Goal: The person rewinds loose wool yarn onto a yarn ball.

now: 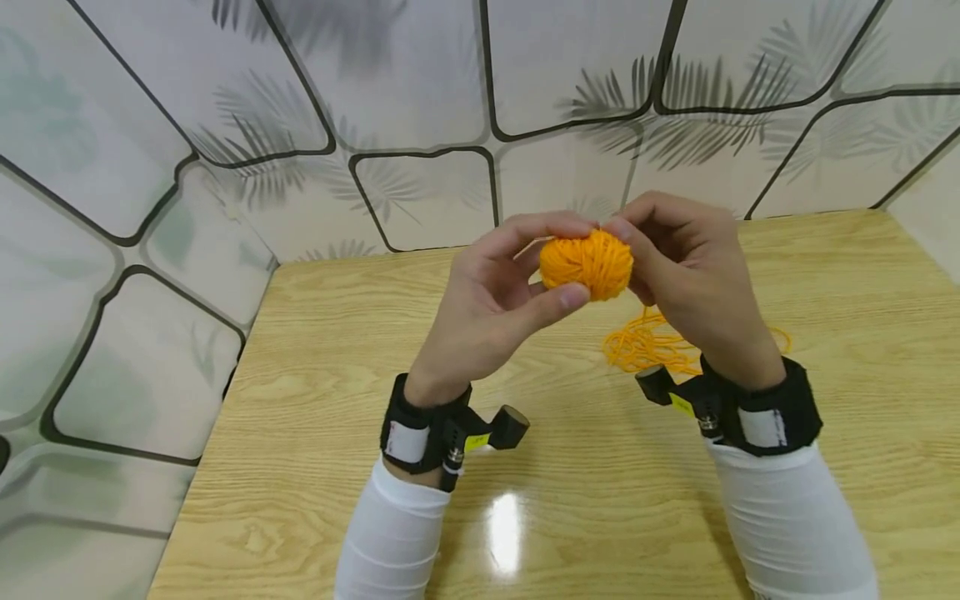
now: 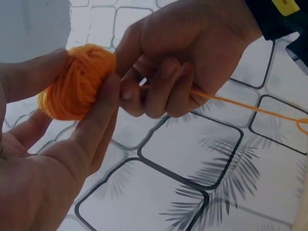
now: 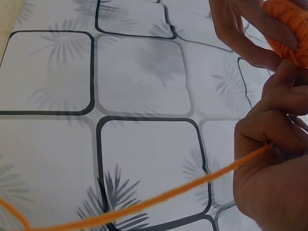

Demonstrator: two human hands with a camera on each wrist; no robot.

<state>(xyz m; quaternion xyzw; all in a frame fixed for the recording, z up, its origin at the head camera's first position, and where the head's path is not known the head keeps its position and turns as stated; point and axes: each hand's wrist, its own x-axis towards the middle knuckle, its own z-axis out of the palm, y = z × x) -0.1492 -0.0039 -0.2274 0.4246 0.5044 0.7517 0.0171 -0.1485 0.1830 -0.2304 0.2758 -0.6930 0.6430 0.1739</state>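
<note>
An orange ball of yarn (image 1: 588,265) is raised above the table, gripped between the thumb and fingers of my left hand (image 1: 491,300). My right hand (image 1: 686,275) is right at the ball's right side, its fingers curled round the yarn strand (image 2: 240,104). In the left wrist view the strand runs through those fingers and away to the right. The right wrist view shows the same strand (image 3: 159,198) leaving the curled right hand (image 3: 279,139), with part of the ball (image 3: 293,29) at the top right corner.
A loose tangle of orange yarn (image 1: 648,343) lies on the wooden table (image 1: 315,450), partly behind my right hand and wrist. A patterned wall (image 1: 420,75) with dark outlines and leaf prints rises behind the table and along its left side.
</note>
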